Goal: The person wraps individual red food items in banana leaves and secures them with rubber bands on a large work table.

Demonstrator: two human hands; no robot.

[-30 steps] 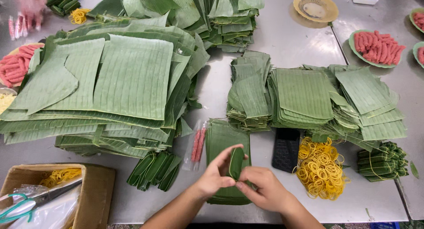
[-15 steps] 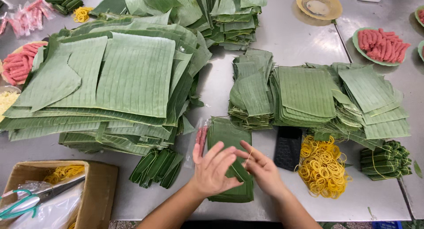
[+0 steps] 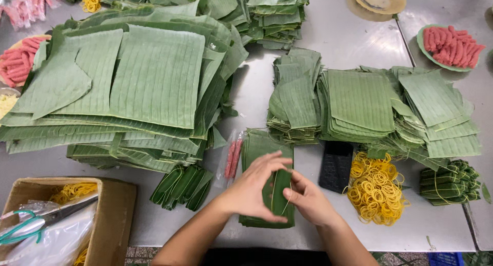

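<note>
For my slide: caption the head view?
Both hands, left hand and right hand, wrap a banana-leaf parcel beside yellow rubber bands.

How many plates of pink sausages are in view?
2 sure: one green plate at the top right, one plate at the left edge, partly under the leaves. More may be cut off by the frame, such as at the far right edge.

A single head-worn camera looks steeply down, almost straight from above, at the grey metal table (image 3: pixel 349 35), facing away from the wearer toward its far edge. It sits close: the left hand (image 3: pixel 251 191) and right hand (image 3: pixel 308 199) enter from the bottom edge with forearms cut off. The stacks of cut green banana leaves (image 3: pixel 154 76) fill the upper frame.
</note>
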